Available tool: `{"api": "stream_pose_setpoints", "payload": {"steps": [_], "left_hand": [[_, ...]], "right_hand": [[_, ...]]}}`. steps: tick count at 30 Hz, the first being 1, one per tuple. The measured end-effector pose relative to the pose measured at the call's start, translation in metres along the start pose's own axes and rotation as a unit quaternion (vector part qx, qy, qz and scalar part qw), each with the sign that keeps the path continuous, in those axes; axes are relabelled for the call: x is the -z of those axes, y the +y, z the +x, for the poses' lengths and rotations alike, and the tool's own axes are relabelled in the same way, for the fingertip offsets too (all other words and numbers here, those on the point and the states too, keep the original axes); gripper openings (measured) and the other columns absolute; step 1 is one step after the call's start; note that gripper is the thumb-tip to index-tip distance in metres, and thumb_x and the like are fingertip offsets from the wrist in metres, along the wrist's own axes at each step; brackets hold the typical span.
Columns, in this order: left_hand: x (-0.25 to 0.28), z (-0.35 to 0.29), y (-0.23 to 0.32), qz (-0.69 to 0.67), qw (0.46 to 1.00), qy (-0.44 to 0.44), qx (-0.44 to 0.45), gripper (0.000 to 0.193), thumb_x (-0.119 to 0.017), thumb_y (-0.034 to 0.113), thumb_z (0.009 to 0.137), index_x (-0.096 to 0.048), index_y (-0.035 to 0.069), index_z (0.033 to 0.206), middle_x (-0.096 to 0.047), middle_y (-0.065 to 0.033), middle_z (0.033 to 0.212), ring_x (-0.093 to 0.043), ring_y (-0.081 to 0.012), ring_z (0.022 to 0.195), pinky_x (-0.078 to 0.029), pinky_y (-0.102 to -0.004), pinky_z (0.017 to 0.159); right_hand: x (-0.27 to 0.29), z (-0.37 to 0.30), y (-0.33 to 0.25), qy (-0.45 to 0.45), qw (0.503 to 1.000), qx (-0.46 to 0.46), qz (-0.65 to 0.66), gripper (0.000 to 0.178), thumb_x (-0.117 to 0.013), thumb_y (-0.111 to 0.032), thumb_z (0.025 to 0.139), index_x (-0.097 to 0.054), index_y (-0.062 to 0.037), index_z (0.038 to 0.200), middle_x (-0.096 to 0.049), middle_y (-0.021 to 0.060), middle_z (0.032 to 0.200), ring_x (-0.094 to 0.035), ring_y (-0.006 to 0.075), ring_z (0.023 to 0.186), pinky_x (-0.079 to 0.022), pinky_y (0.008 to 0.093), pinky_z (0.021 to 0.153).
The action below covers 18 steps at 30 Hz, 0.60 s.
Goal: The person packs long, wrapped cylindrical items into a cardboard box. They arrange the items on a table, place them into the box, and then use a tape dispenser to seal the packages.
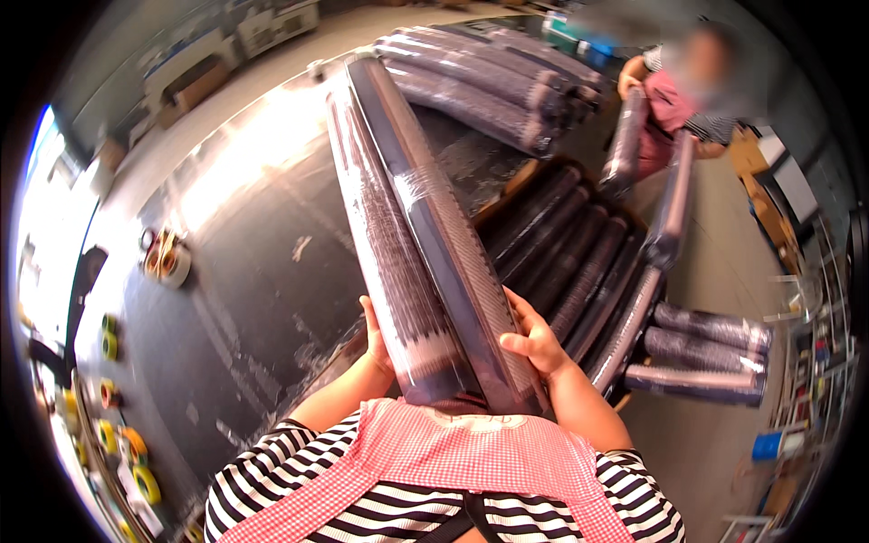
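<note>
Two long film-wrapped rolls lie side by side, running away from the body, near ends at the chest of the pink checked apron (471,452). Left grip (377,342) grasps the outer side of the left roll (378,226), fingers partly hidden behind it; right grip (536,344) grasps the right roll (436,226) from its outer side, thumb on top. Whether the tabletop (244,335) bears any of their weight — cannot tell.

Surroundings. Right of the pair: a brown-edged box (510,185) packed with dark wrapped rolls (575,262), close by the right grip. Beyond it, three short-looking rolls (711,355) stacked at the right. Far side: a pile of wrapped rolls (471,80), just right of the pair's far ends. Upper right: a co-worker (668,104) in a similar apron holds two rolls, one per hand; the right-hand one in view (673,204) reaches down to the box's corner. Tape rolls (166,260) sit well to the left on the tabletop; yellow tape rolls (145,484) beyond its left side.

Edges and room. Dark tabletop surface stretches from the left roll to the tape rolls — the widest space beside the pair. Its near edge passes under the left forearm. On the right, the box rim and its rolls crowd the right forearm; floor (720,240) shows between the co-worker and the cartons (769,213) at far right.
</note>
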<state>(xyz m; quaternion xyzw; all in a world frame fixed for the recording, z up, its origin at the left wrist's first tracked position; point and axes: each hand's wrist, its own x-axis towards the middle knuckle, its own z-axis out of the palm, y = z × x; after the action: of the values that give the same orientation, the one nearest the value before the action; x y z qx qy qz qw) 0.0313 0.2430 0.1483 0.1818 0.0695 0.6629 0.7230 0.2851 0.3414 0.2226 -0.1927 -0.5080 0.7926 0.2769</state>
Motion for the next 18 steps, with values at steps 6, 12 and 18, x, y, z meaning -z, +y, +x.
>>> {"api": "stream_pose_setpoints", "payload": {"steps": [6, 12, 18], "left_hand": [[0.012, -0.072, -0.001, 0.004, 0.99, 0.137, -0.027, 0.103, -0.048, 0.086, 0.076, -0.042, 0.011, 0.147, -0.052, -0.0184, 0.142, -0.054, -0.0364, 0.126, -0.042, -0.056, 0.107], [0.023, -0.085, 0.004, 0.069, 0.957, 0.278, -0.041, 0.1, -0.046, 0.085, 0.079, -0.044, 0.011, 0.146, -0.054, -0.0183, 0.14, -0.055, -0.0364, 0.125, -0.043, -0.0561, 0.107], [0.032, -0.089, 0.004, 0.102, 0.915, 0.385, -0.058, 0.097, -0.044, 0.083, 0.081, -0.045, 0.011, 0.144, -0.055, -0.0182, 0.139, -0.055, -0.0365, 0.124, -0.043, -0.0563, 0.106]], "right_hand": [[0.011, 0.019, 0.011, -0.077, 0.977, -0.172, 0.102, 0.077, -0.073, -0.012, 0.082, -0.034, 0.0083, 0.146, -0.055, 0.0185, 0.136, -0.058, 0.0259, 0.121, -0.046, 0.0405, 0.105], [0.038, -0.023, 0.075, -0.089, 0.892, -0.302, 0.325, 0.091, -0.07, -0.061, 0.082, -0.044, 0.0018, 0.142, -0.058, 0.0179, 0.136, -0.059, 0.0318, 0.122, -0.047, 0.0467, 0.105], [0.051, -0.017, 0.06, -0.107, 0.918, -0.288, 0.251, 0.092, -0.077, -0.048, 0.074, -0.043, 0.0062, 0.14, -0.059, 0.0208, 0.131, -0.06, 0.0302, 0.117, -0.049, 0.0435, 0.102]]}}
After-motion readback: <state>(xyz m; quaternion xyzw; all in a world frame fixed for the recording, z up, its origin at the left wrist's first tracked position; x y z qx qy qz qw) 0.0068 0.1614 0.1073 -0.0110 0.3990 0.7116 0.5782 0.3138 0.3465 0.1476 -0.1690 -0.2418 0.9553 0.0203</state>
